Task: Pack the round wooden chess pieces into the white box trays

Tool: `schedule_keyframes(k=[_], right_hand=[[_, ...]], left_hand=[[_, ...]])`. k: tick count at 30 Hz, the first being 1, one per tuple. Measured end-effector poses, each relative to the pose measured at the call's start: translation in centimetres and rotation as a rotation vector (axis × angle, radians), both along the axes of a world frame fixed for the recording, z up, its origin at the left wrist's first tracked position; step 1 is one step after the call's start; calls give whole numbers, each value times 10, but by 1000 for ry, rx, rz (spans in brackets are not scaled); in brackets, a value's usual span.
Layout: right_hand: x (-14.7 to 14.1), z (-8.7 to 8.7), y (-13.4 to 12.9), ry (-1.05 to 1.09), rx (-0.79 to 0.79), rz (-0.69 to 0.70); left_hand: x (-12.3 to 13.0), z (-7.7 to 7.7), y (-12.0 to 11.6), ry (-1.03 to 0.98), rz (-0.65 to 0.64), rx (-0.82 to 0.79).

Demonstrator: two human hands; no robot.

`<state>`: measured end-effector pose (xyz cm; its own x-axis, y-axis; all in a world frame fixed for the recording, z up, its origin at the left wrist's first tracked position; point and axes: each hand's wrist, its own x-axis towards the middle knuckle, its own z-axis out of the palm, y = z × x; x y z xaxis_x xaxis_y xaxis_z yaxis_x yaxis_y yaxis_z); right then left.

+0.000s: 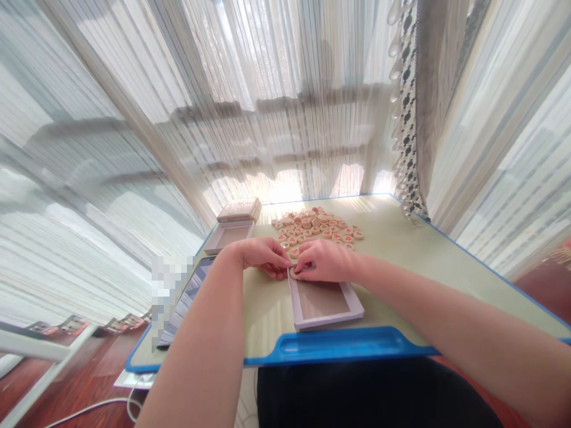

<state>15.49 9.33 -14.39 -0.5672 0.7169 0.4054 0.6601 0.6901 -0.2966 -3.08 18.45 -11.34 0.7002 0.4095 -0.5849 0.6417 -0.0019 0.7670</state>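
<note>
A shallow white box point(330, 323) with a brown inside lies near the table's front edge. One round wooden piece point(293, 273) sits in its far left corner, with the fingertips of my right hand point(323, 260) closed on it. My left hand point(266, 255) has its fingers pressed together at the box's far left corner, touching the rim; whether they hold anything is hidden. Just beyond both hands, many round wooden pieces point(316, 230) with red or dark characters are spread and partly piled on the table.
The pale green table point(428, 267) has a blue edge and a blue front tray point(341, 343). At the back left lie an open box point(228, 235) and a stacked bundle point(239, 210). A dark-edged tablet point(191, 291) lies left, partly behind my left arm. Curtains point(285, 107) hang behind.
</note>
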Motion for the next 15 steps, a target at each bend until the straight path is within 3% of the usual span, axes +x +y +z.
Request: schedule_keyframes(k=[6, 15], right_hand=[[0, 2, -2, 12, -5, -12], [3, 6, -2, 7, 9, -6]], left_hand=[[-2, 3, -2, -11, 0, -20], [-8, 6, 2, 80, -61, 140]])
